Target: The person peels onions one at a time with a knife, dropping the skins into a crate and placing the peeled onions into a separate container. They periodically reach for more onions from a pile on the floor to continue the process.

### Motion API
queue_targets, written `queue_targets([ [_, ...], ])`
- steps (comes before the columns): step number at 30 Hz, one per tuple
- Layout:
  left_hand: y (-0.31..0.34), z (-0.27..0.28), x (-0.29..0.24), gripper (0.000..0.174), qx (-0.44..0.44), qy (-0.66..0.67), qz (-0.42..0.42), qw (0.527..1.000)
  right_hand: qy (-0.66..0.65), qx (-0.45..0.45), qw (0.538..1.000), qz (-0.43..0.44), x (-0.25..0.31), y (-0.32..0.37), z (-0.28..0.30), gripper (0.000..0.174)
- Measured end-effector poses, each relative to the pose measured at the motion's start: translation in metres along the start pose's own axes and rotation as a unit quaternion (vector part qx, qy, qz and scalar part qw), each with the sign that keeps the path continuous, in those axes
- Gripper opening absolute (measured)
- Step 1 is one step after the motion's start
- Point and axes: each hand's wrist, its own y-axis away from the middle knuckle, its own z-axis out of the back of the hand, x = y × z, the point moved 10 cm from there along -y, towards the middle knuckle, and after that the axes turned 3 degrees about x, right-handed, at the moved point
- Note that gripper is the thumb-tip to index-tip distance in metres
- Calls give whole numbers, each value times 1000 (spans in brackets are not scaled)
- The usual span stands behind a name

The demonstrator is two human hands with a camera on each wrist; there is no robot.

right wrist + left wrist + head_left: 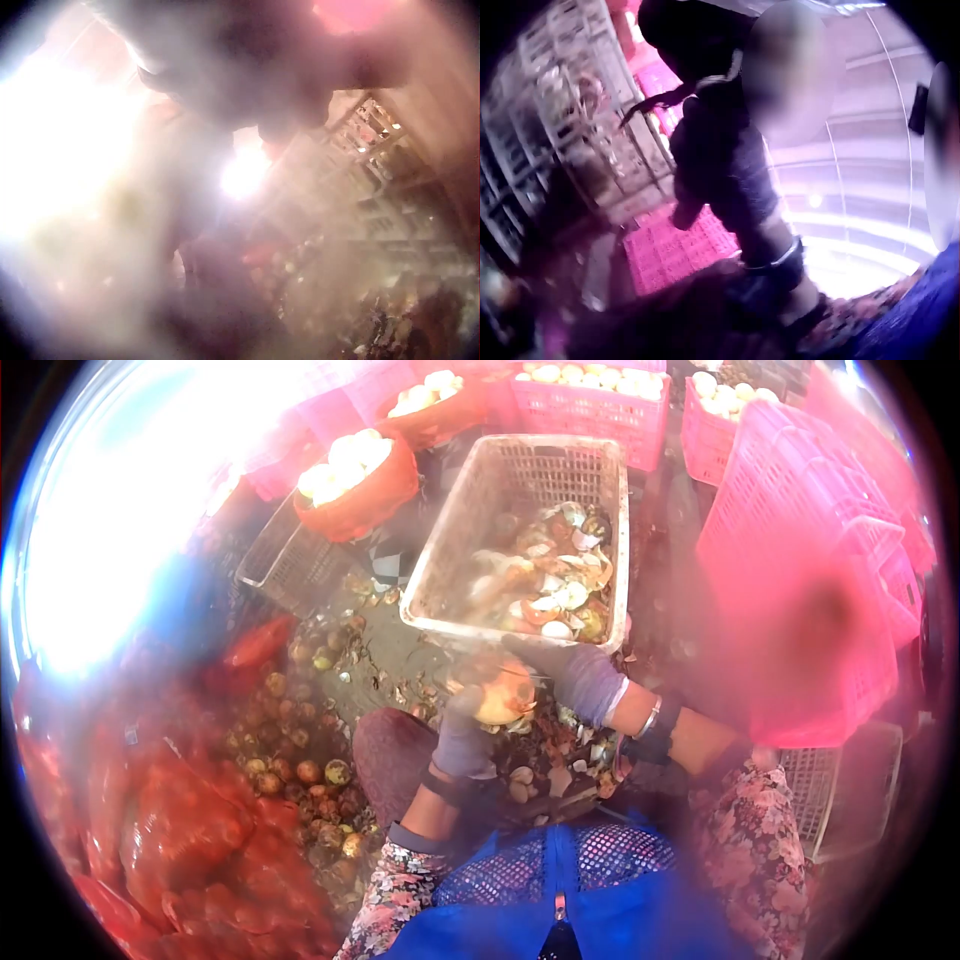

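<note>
In the head view, my gloved left hand (465,738) grips an orange-brown onion (506,694) from its left side, with loose skin at the onion's lower edge. My gloved right hand (580,676) is just right of and above the onion, by the near rim of the white basket (520,638); its fingertips are blurred. Dark and bent at the fingers, the right hand (724,161) shows in the left wrist view, and whether it holds something is unclear. Haze and glare cover most of the right wrist view. Skins and peelings lie in the basket.
Many unpeeled onions (310,772) lie on the ground at left beside red net sacks (190,830). Orange bowls (365,500) and pink crates (590,420) with pale bulbs stand behind. Stacked pink crates (800,560) rise at right. Scraps (560,770) lie below my hands.
</note>
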Motion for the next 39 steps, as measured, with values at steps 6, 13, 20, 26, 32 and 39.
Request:
queue_targets([
  [6, 2, -22, -11, 83, 68, 52, 10, 996, -7, -9, 1000, -9, -14, -6, -17, 56],
  [13, 4, -30, -20, 86, 133, -11, -37, 990, -333, 95, 936, 61, 1, 4, -31, 55],
  [20, 5, -27, -22, 92, 122, 12, -31, 992, -435, 187, 879, -57, 9, 11, -5, 58],
  [26, -8, 0, -19, 91, 16, -181, -68, 981, -271, 12, 963, 0, 11, 11, 13, 67],
  [32, -28, -19, -13, 87, -12, -276, -96, 956, -628, -38, 765, -140, -8, 11, -2, 56],
  [39, -27, -21, -13, 82, -19, -309, -103, 945, -657, -34, 724, -207, -6, 18, 16, 36],
])
